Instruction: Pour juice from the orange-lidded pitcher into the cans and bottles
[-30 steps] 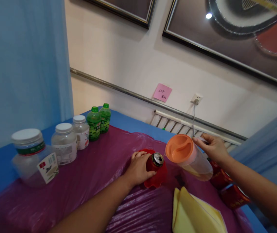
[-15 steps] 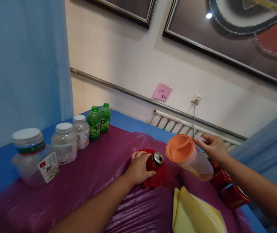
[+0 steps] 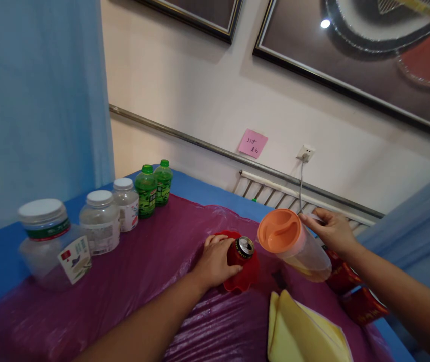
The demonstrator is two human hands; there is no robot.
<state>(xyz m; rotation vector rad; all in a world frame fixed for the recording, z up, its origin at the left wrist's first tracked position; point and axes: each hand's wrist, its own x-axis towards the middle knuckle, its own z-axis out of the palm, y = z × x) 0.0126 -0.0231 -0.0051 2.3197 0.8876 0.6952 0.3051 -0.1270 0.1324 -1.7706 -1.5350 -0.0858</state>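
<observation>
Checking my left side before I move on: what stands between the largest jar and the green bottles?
Two smaller white-lidded jars stand between the largest jar and the green bottles in the head view.

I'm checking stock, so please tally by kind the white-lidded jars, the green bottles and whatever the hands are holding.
White-lidded jars: 3
Green bottles: 2
Red can in the left hand: 1
Orange-lidded pitcher in the right hand: 1
Total: 7

Three jars (image 3: pixel 99 226), two bottles (image 3: pixel 146 193), one pitcher (image 3: pixel 299 251), one cloth (image 3: pixel 303 329)
</observation>
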